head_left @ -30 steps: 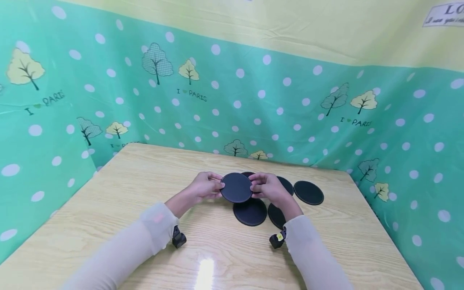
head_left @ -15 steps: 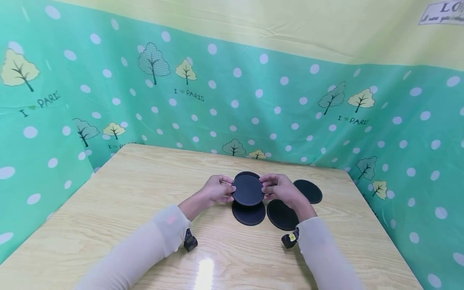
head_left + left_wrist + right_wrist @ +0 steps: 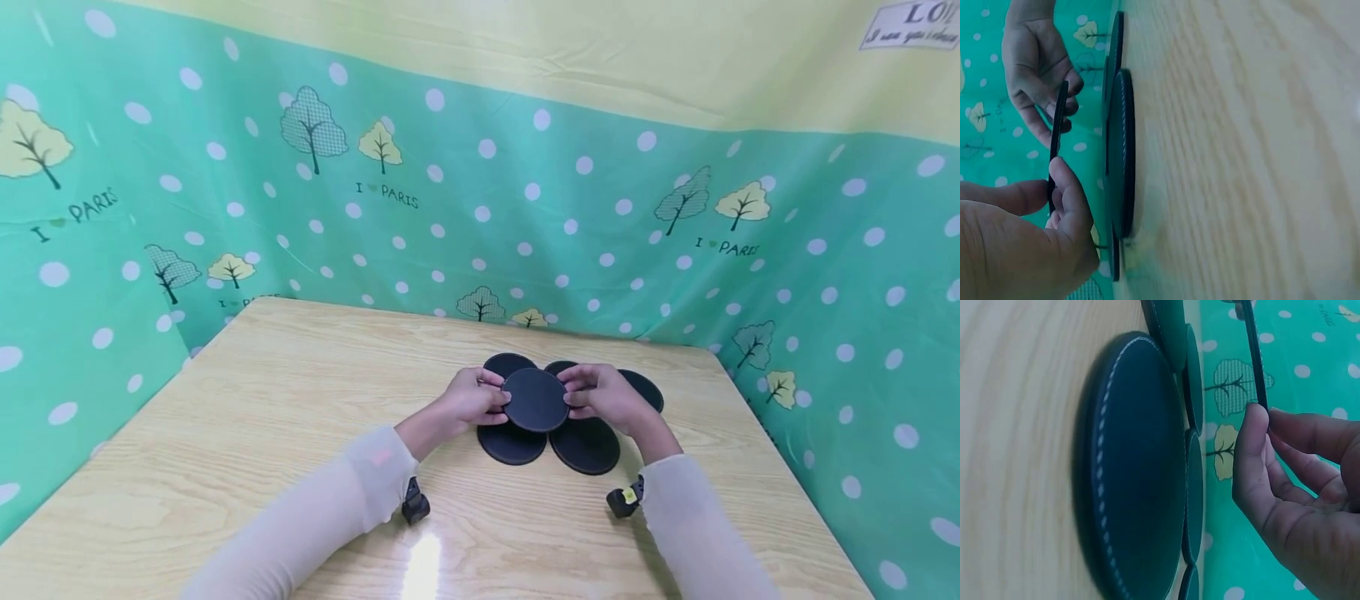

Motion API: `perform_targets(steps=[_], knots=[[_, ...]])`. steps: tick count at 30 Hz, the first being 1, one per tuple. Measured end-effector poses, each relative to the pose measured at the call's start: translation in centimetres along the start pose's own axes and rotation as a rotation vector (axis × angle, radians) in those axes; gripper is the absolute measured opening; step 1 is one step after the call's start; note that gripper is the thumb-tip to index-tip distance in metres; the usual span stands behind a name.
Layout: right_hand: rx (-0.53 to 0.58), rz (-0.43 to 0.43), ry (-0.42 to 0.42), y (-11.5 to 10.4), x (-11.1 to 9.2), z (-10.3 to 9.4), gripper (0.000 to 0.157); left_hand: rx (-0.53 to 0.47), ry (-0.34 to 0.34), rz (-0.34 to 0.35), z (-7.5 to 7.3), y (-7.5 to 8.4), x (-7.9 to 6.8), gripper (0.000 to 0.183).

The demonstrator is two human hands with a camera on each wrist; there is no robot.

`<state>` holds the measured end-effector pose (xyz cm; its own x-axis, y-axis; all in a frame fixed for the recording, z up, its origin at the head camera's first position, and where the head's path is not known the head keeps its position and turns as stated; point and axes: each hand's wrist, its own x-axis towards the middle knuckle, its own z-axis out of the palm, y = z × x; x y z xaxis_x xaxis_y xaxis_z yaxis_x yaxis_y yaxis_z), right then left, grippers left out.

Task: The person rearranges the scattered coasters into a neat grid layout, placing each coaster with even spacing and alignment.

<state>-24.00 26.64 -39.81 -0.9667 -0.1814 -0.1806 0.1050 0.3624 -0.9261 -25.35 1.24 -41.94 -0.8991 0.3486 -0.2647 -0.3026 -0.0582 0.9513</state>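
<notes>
A round black coaster is held up off the table between both hands. My left hand pinches its left edge between thumb and fingers, and my right hand pinches the opposite edge. Seen edge-on in the left wrist view, the held coaster is thin and apart from those below. On the table lie several matching coasters: front left, front right, back left, back middle and far right. White stitching runs round the rim of one coaster. The hands and held coaster partly cover them.
The light wooden table stretches out on all sides of the coasters, with a bright reflection near its front. A green and yellow printed curtain hangs behind and along both sides. Each wrist carries a small black camera.
Both hands have carried the held coaster to the right and slightly down in the head view. The back-left coaster is now more exposed. The coasters on the table stay put.
</notes>
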Motion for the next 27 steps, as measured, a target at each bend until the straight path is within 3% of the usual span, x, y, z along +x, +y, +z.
perform_targets(steps=[27], knots=[[-0.145, -0.020, 0.019, 2.0, -3.1, -4.8, 0.041, -0.059, -0.021, -0.008, 6.6, -0.9, 1.0, 0.028]])
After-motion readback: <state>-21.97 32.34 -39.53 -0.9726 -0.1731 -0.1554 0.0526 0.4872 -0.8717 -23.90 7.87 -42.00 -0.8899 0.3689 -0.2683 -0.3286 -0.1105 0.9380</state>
